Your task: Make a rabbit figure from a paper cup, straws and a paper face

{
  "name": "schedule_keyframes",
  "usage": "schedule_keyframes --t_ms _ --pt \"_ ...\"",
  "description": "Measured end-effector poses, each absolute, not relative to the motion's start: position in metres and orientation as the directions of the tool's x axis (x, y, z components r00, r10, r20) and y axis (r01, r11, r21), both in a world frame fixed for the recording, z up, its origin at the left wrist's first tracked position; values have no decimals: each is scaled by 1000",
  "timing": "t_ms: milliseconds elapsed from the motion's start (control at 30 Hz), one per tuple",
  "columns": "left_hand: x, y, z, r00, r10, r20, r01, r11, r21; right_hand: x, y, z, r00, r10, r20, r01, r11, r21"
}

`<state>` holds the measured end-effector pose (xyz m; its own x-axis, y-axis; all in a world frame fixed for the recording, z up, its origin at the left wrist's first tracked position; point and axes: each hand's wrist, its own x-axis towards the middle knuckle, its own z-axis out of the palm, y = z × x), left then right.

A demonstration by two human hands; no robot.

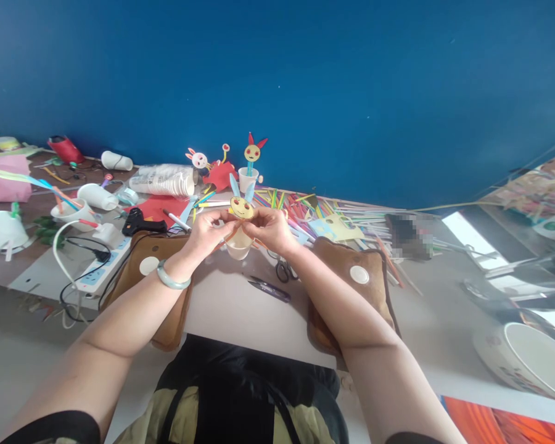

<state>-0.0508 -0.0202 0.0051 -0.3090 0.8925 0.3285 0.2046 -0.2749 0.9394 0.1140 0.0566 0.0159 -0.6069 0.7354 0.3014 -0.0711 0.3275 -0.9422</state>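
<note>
Between both hands is a paper bunny face (242, 208), yellow with blue ears and a drawn smile. My left hand (211, 233) pinches its lower left side, and my right hand (272, 230) pinches the lower right. Directly below the face stands a white paper cup (238, 245), partly hidden by my fingers. A second bunny face (252, 153), with red ears, rises on a blue stem from another paper cup (248, 179) behind. Black-handled scissors (284, 270) and a dark folded tool (269, 290) lie on the table close to my right wrist.
Brown cushions (148, 296) (351, 277) lie beneath both forearms. Left are a black glue gun (141, 223), a power strip (102, 266) with cables, and stacked paper cups (164, 183). Coloured strips (300, 213) spread along the blue wall (277, 92). A white bowl (504, 351) stands at right.
</note>
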Motion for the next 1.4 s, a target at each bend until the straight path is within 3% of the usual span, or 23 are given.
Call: schedule_keyframes --t_ms 367,1067,1300,1400 --pt "-49 -17 1 -330 896 298 169 -254 952 113 54 16 -606 737 300 -62 332 -941" --pt "-40 -24 11 -320 878 356 276 -273 922 112 54 16 -548 767 333 4 400 -917" --pt "-39 -22 11 -247 950 188 -19 -199 980 110 52 17 -575 762 298 -74 315 -946" --pt "-40 -19 12 -194 961 195 -142 -224 964 112 54 19 -606 740 291 -89 301 -949"
